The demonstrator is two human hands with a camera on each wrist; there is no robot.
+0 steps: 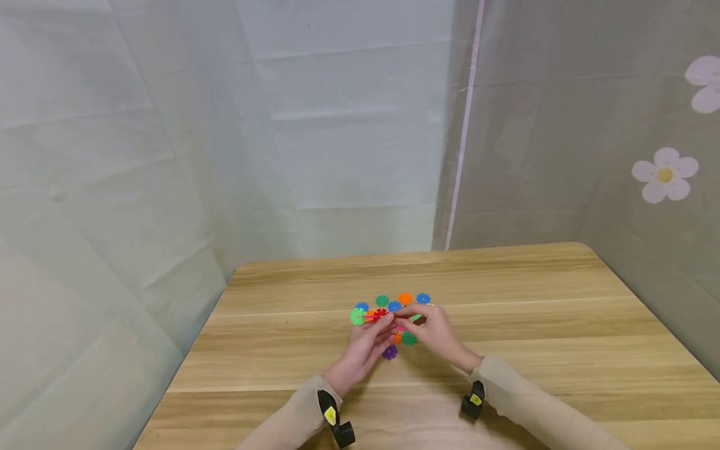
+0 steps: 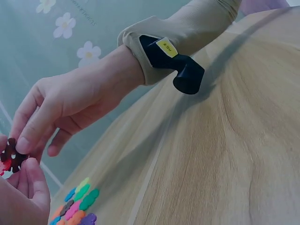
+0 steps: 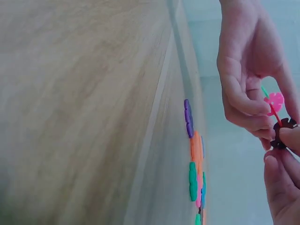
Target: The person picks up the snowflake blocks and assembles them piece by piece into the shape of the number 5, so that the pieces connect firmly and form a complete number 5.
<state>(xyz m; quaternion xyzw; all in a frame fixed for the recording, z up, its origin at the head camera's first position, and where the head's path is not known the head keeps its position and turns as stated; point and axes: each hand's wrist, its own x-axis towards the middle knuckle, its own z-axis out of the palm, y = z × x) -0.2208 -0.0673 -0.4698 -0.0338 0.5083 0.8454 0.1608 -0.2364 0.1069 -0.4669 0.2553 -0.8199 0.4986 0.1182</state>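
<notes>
My left hand [image 1: 362, 351] holds a small joined chain of toothed plastic discs. It has a light green disc [image 1: 357, 316] at its left end, a pink disc [image 3: 275, 101] and a red disc [image 1: 380, 314]. Between thumb and fingers, my right hand [image 1: 437, 331] pinches a dark brown disc [image 2: 15, 155]. That brown disc meets the red one's edge, and the fingertips of both hands come together around it. In the right wrist view, the green and red discs show nearly edge-on.
Several loose discs lie flat on the wooden table [image 1: 253, 350] beneath and beyond the hands. Among them are a purple disc [image 1: 390, 352], a dark green disc [image 1: 409, 338], an orange disc [image 1: 405, 299] and a blue disc [image 1: 423, 298]. Cloth curtains [image 1: 349, 156] hang behind.
</notes>
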